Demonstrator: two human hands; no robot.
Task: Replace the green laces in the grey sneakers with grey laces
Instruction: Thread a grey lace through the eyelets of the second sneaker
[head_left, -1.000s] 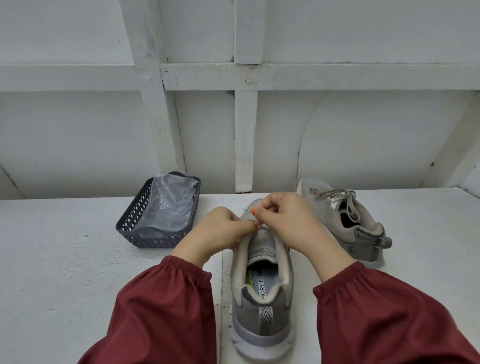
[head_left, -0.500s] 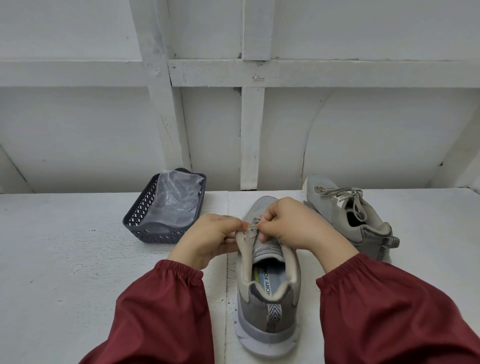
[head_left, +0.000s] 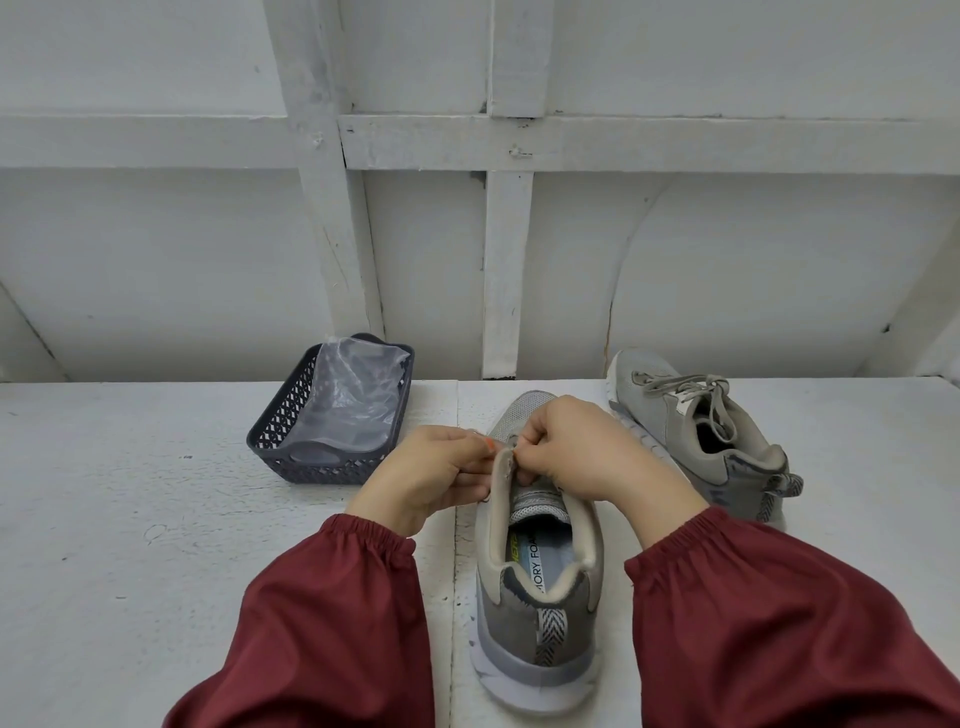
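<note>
A grey sneaker (head_left: 537, 587) stands heel toward me on the white table, toe pointing away. My left hand (head_left: 431, 475) grips its left eyelet edge from the outside. My right hand (head_left: 582, 452) reaches over the tongue and pinches at the same left edge, fingertips meeting the left thumb; a thin lace end there is barely visible. The lacing under my hands is hidden. A second grey sneaker (head_left: 696, 426) lies at the back right with grey laces tied in a bow.
A dark grey perforated basket (head_left: 291, 447) holding a clear plastic bag (head_left: 353, 400) sits at the back left near the wall. A white panelled wall closes the far side of the table.
Both hands have shifted slightly toward the sneaker's left eyelet edge and stay pinched there. The view has tilted a little; the shoes and basket have not moved.
</note>
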